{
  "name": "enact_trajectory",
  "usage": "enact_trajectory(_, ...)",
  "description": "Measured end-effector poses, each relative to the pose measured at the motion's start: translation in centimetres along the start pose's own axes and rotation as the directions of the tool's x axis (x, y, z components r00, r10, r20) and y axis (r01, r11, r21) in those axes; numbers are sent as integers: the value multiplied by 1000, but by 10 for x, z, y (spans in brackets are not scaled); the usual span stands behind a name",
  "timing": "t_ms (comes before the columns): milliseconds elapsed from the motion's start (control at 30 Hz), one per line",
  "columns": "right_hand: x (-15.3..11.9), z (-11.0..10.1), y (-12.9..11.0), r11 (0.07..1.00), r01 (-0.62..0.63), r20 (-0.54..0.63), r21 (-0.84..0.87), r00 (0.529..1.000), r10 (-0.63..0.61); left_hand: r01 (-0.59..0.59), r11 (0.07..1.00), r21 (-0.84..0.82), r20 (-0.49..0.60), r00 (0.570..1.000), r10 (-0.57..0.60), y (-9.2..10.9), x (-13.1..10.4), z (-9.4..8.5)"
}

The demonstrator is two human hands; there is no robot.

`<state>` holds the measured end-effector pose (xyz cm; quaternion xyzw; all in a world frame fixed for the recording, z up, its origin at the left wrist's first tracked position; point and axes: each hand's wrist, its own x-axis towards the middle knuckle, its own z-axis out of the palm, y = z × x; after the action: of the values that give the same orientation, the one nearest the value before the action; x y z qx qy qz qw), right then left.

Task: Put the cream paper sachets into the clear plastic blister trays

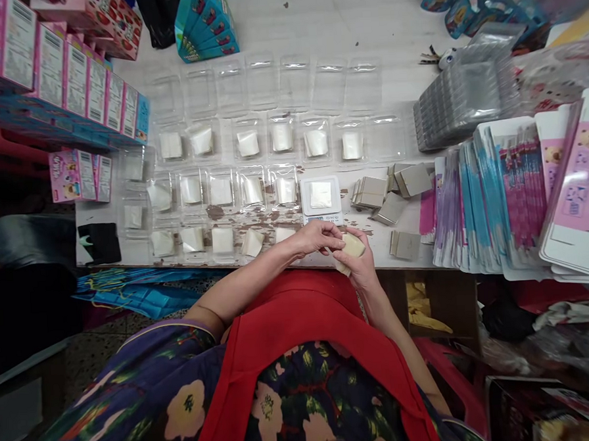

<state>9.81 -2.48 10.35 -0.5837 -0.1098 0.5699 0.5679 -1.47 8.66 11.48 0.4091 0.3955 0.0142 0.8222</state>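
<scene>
At the table's front edge my right hand (364,263) is closed around a small pale-yellow stack of thin square sheets (354,246). My left hand (320,237) pinches at the stack's left side, its fingertips bunched together. A thin pale flap hangs below the stack, between the hands. Just beyond them stands a small white digital scale (306,210) bearing a white square bundle (320,195). To the left are rows of clear plastic trays (221,168), many with a whitish square bundle (220,191) inside. My left wrist partly covers one bundle (284,233) at the front.
Grey square stacks (371,192) lie right of the scale. Beyond them are printed cards (513,189) and nested clear trays (460,100). Pink boxes (74,77) line the left side. A row of clear trays without bundles (296,82) lies farther back. A black pouch (101,244) sits front left.
</scene>
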Motion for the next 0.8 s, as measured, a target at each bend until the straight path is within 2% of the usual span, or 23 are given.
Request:
enact_trajectory(400,5,-1,1,1000,10,-31,-30,999,-11,-30,1000,8,-21,999,30,-7,6,-3)
enact_trajectory(667,6,-1,0,999,-11,-30,-31,1000,10,-5,1000,6,-48,999,5,0,6,1)
enact_trajectory(800,6,-2,0,1000,-24,-34,3,999,24,0,1000,4,-94,996,0,3,7,3)
